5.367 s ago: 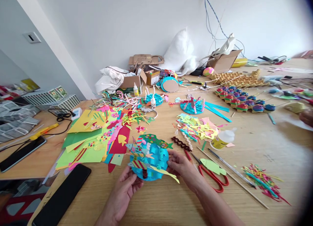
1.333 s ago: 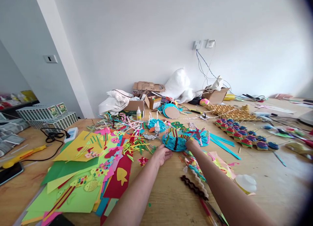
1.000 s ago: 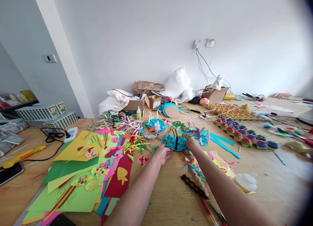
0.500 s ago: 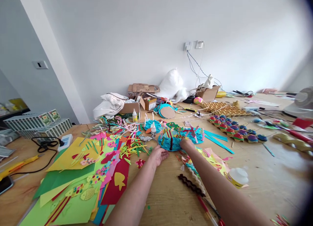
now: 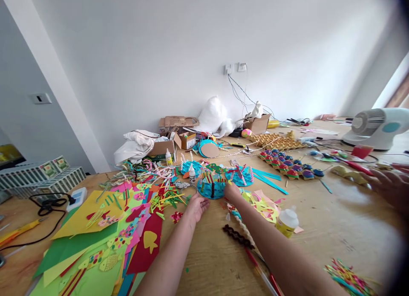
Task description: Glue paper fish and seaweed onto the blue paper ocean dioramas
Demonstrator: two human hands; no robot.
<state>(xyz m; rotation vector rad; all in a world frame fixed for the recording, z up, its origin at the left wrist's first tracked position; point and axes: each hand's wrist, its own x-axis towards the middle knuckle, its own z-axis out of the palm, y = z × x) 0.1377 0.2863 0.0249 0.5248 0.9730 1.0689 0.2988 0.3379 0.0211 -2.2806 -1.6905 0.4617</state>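
Note:
A blue round craft (image 5: 211, 189) stands between my hands, with a striped paper fish, green leaf-like pieces and a dark fuzzy strip on it. My left hand (image 5: 197, 206) lies at its near left edge, palm partly up, fingers stretched and apart, holding nothing. At the craft's right edge, my right hand (image 5: 232, 191) has its fingers curled together; what is between them is hidden. Behind stand two more blue crafts, one at the left (image 5: 188, 167) and one at the right (image 5: 244, 175) with pink twisted stems. A small white glue bottle (image 5: 192, 175) is close to the left one.
Coloured paper sheets (image 5: 86, 240) with fish cut-outs spread over the left. A glue bottle (image 5: 287, 222), brown wavy strip (image 5: 238, 237) and blue paper strips (image 5: 271, 183) lie right. Beyond are painted egg cartons (image 5: 290, 163) and a fan (image 5: 367, 125). Another person's hand (image 5: 388, 185) reaches in.
The view has swung to the right, showing more of the fan. Another person's hand has come into view at the right edge. My hands stay at the blue craft.

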